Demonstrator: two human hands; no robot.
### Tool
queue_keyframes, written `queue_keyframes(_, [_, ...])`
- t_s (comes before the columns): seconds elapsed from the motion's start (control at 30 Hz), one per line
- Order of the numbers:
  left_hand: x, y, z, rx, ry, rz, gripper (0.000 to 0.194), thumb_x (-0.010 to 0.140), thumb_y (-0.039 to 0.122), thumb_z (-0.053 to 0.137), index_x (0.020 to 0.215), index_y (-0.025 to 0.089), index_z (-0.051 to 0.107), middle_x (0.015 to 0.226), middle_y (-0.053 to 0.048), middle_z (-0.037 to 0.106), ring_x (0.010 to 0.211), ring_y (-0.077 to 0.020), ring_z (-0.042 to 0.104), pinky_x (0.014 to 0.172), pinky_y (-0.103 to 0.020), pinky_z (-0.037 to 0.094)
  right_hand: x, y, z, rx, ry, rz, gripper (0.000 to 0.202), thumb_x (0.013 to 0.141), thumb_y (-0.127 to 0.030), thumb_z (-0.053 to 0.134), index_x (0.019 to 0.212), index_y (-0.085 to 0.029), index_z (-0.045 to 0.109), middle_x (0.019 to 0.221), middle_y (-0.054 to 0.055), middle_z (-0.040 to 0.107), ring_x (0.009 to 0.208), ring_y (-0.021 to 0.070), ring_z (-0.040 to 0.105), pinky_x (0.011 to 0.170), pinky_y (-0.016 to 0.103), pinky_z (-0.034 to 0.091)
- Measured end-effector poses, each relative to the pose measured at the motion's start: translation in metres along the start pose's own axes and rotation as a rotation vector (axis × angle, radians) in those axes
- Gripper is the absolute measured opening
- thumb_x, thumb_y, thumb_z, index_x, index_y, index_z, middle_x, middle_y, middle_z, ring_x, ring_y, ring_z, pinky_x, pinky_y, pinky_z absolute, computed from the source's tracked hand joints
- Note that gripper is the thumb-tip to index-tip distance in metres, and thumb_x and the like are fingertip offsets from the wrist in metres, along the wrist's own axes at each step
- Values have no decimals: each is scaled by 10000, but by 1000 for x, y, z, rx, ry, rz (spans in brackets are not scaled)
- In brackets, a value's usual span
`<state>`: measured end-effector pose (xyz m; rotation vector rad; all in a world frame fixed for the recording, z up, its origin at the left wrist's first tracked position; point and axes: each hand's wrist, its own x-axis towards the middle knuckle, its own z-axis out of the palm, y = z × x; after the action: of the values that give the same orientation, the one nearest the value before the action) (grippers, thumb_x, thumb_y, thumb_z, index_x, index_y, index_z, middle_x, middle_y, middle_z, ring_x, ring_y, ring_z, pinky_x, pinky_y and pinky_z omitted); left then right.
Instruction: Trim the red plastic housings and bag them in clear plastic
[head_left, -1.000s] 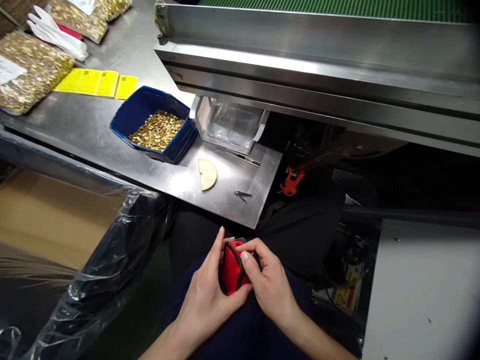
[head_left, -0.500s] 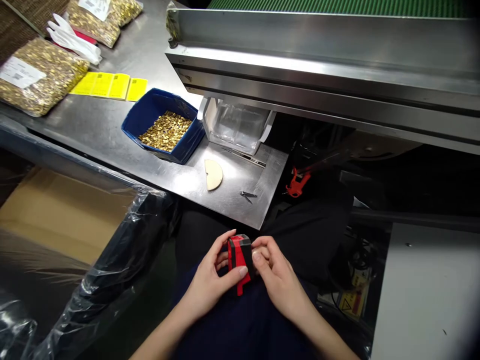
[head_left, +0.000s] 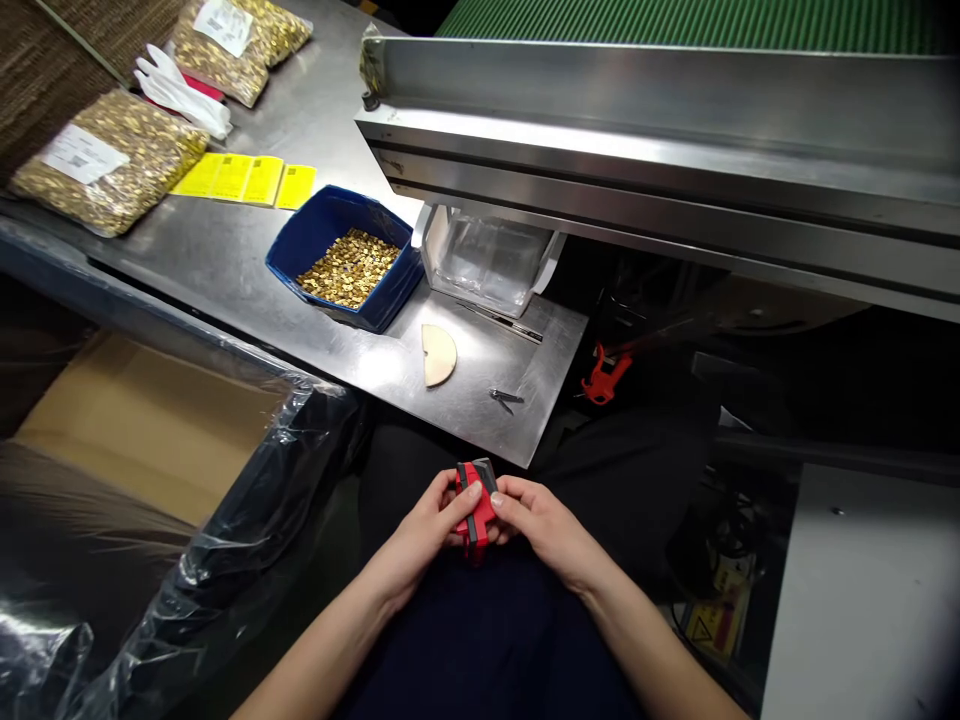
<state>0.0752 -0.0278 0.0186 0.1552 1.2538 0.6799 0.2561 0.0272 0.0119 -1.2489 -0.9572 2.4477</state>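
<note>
The small red-and-black plastic device (head_left: 475, 505) has been turned narrower and raised slightly since 0.5 s ago. Open room is left between it and the steel table's near edge (head_left: 450, 432). It is held over the lap by 2 hands: left hand (head_left: 420, 535) and right hand (head_left: 547, 530), fingers curled closed around it.
</note>
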Motion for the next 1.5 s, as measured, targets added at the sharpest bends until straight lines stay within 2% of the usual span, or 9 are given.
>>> queue_keyframes(0.2, [3, 5, -21, -250, 35, 157, 530, 999, 614, 528, 1362, 233, 587, 1242, -107, 695, 1163, -280, 636, 937, -384, 516, -6, -2, -19, 212, -69, -29, 351, 913, -464, 794, 1045, -143, 745, 805, 28, 708, 665, 99, 606, 688, 216, 472])
queue_keyframes(0.37, [4, 17, -17, -464, -206, 181, 715, 988, 701, 451, 1437, 160, 581, 1376, -174, 672, 1244, -298, 619, 1075, -414, 467, -2, 3, -16, 371, -143, 66, 524, 798, -460, 899, 1201, -160, 749, 940, 64, 736, 756, 135, 658, 748, 251, 498])
queue_keyframes(0.6, [7, 3, -16, -673, -319, 154, 666, 923, 607, 672, 1442, 212, 540, 1271, -199, 745, 1135, -345, 729, 989, -481, 548, 5, -1, -5, -90, -182, 100, 620, 866, -736, 677, 1075, -158, 753, 817, 54, 715, 650, 161, 617, 674, 288, 495])
queue_keyframes(0.67, [5, -6, -26, -746, -253, 172, 680, 901, 612, 702, 1441, 242, 514, 1281, -193, 745, 1170, -363, 722, 1042, -535, 526, 7, -27, -11, -322, -112, 49, 424, 934, -590, 691, 939, -172, 759, 832, 47, 724, 755, 183, 647, 732, 285, 483])
queue_keyframes(0.8, [-6, -21, -44, -771, -87, 153, 859, 838, 618, 766, 1536, 296, 381, 1271, -171, 755, 1118, -357, 752, 1008, -536, 562, 40, -91, 2, -1132, 384, -223, 274, 1083, -378, 477, 1008, -226, 692, 910, 26, 731, 853, 206, 687, 777, 304, 476])
queue_keyframes(1.0, [-21, -27, -37, -719, 61, 72, 830, 901, 615, 696, 1567, 232, 382, 1209, -169, 785, 1029, -323, 782, 860, -417, 627, 148, -116, 72, -1291, 553, -283, 492, 966, -369, 702, 1335, -95, 527, 1308, 259, 590, 1199, 385, 585, 961, 460, 502])
queue_keyframes(1.13, [-24, -24, -32, -751, 86, 55, 785, 947, 614, 627, 1553, 171, 398, 1242, -197, 771, 1024, -334, 781, 875, -414, 618, 178, -109, 75, -1288, 576, -278, 580, 865, -268, 795, 1319, -45, 511, 1321, 283, 546, 1229, 396, 563, 1045, 475, 468])
queue_keyframes(1.3, [-19, -23, -33, -785, 49, 35, 722, 998, 583, 548, 1544, 135, 396, 1246, -220, 763, 985, -327, 785, 899, -421, 604, 142, -105, 43, -1216, 440, -291, 264, 958, -221, 644, 1206, -160, 579, 1225, 164, 647, 1079, 305, 655, 930, 388, 495])
queue_keyframes(1.5, [-14, -21, -32, -737, -30, -8, 754, 981, 648, 522, 1537, 151, 409, 1236, -229, 759, 926, -322, 788, 841, -410, 603, 33, -87, 0, -794, 99, -241, 226, 1075, -447, 502, 1211, -269, 536, 963, 0, 750, 826, 191, 724, 734, 278, 506])
